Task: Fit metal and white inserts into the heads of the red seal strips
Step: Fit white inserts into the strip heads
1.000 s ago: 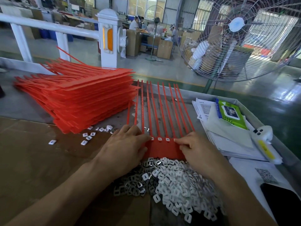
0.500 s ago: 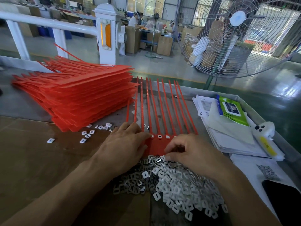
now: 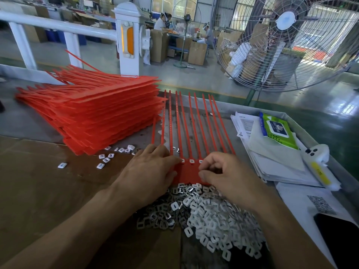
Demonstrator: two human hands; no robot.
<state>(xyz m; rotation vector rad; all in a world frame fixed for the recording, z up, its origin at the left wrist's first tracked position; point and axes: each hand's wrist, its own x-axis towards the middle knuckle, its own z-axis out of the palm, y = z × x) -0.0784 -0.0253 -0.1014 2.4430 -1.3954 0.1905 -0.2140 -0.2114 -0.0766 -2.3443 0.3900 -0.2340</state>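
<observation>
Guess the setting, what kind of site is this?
Most likely a factory assembly floor. A big stack of red seal strips and a heap of inserts sit on the bench, cartons surround distant workers, and an industrial fan stands nearby.

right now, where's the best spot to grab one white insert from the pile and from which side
Probably pinch one lying loose at the outer, near-right edge of the white inserts, across its two flat faces, coming from above with thumb and forefinger. They are small flat squares with a slot, heaped and overlapping, so an edge piece frees most easily. The right hand is closest.
</observation>
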